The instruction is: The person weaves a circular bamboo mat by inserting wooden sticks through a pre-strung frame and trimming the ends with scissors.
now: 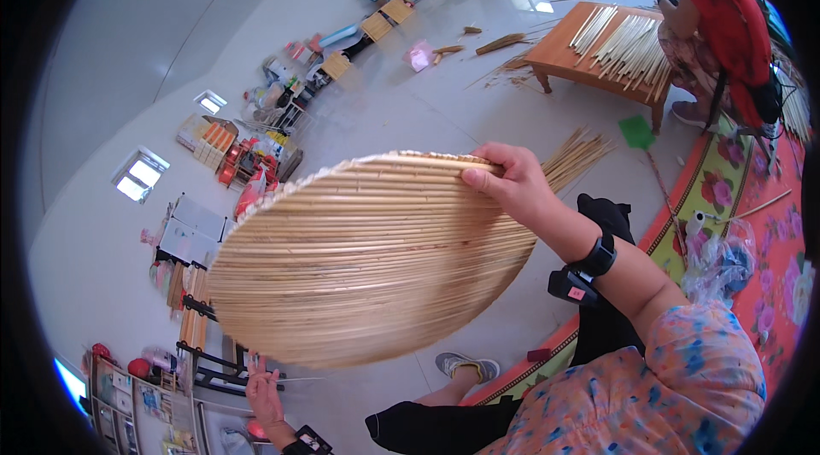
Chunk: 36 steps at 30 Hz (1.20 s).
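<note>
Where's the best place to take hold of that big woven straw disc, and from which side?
Probably the bound rim of the woven straw disc, from the far upper edge where the right hand pinches it: it is thin, wide and held tilted. The left hand sits near the lower edge.

Short floral sleeve in orange, pink and blue, black strap with a small black device and red tag on the right wrist by the right hand (pixel 511 184), similar black band near the left hand (pixel 265 395), black trousers, grey sneaker.
</note>
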Each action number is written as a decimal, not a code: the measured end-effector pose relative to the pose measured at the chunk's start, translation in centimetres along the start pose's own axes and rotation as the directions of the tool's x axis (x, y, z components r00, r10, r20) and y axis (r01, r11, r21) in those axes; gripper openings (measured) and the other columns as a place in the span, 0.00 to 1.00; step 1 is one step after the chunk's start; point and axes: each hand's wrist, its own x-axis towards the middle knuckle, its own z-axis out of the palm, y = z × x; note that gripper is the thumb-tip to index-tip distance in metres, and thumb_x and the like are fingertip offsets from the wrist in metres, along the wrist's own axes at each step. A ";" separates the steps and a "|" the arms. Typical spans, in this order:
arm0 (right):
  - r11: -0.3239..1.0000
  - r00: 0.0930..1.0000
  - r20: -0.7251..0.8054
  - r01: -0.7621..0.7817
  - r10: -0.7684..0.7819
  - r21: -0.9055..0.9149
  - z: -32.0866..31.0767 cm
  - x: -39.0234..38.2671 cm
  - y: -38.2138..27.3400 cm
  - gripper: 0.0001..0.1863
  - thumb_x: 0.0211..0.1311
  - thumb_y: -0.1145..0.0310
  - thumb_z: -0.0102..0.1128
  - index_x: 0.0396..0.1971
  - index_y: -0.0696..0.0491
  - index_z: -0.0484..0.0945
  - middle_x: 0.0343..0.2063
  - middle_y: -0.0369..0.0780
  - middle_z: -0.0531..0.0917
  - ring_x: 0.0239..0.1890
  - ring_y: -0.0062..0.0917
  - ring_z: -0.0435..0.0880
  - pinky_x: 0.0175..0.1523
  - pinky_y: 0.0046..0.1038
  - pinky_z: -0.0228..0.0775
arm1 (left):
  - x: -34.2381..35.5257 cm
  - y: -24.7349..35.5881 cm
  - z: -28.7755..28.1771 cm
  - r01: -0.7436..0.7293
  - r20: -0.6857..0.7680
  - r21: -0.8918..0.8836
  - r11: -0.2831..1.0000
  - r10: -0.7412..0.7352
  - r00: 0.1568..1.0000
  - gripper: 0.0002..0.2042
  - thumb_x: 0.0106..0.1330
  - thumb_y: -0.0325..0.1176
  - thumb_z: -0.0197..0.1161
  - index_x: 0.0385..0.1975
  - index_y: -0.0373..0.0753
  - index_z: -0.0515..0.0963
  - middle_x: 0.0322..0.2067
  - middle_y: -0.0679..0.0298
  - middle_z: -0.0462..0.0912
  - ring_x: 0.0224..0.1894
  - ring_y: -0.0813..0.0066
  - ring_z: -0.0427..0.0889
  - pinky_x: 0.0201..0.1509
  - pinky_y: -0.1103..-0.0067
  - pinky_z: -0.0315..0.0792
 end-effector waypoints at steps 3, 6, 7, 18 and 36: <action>0.966 0.989 -0.050 0.122 -0.137 -0.227 0.6 -0.9 -0.3 0.15 0.57 0.61 0.67 0.33 0.59 0.80 0.24 0.34 0.79 0.28 0.15 0.73 0.34 0.20 0.66 | -1.4 -1.1 -0.3 0.075 -0.087 -0.039 0.996 -0.078 0.993 0.08 0.68 0.36 0.56 0.37 0.39 0.76 0.60 0.60 0.69 0.56 0.68 0.71 0.51 0.72 0.69; 0.875 0.948 -0.072 0.255 -0.310 -0.411 1.5 -1.5 -0.1 0.15 0.52 0.62 0.70 0.31 0.59 0.80 0.22 0.37 0.78 0.26 0.21 0.75 0.32 0.22 0.66 | -3.4 -3.6 -2.5 0.206 -0.218 -0.038 0.978 -0.209 0.953 0.09 0.70 0.39 0.53 0.42 0.41 0.73 0.52 0.62 0.76 0.50 0.75 0.75 0.45 0.77 0.69; 0.841 0.931 -0.059 0.296 -0.360 -0.452 1.7 -1.6 0.1 0.15 0.50 0.63 0.71 0.30 0.59 0.80 0.21 0.38 0.77 0.24 0.23 0.74 0.32 0.23 0.66 | -4.0 -4.2 -2.8 0.211 -0.232 -0.040 0.977 -0.214 0.949 0.09 0.70 0.39 0.53 0.42 0.41 0.73 0.52 0.62 0.76 0.50 0.75 0.75 0.45 0.77 0.69; 0.955 0.979 -0.112 0.135 -0.169 -0.265 1.7 -1.7 1.0 0.13 0.55 0.65 0.68 0.34 0.59 0.81 0.24 0.32 0.79 0.28 0.16 0.76 0.41 0.20 0.68 | -6.9 -5.8 -3.3 0.213 -0.411 -0.218 0.952 -0.288 0.865 0.09 0.71 0.39 0.52 0.41 0.40 0.71 0.44 0.64 0.78 0.48 0.74 0.77 0.48 0.77 0.70; 0.848 0.908 -0.186 -0.257 0.376 0.463 -8.2 4.3 8.2 0.26 0.68 0.52 0.51 0.59 0.53 0.68 0.55 0.37 0.74 0.55 0.27 0.75 0.57 0.31 0.68 | -4.5 -5.0 6.6 -0.037 0.040 -0.831 0.556 0.125 0.991 0.07 0.65 0.32 0.57 0.28 0.36 0.77 0.64 0.55 0.61 0.66 0.55 0.60 0.64 0.62 0.60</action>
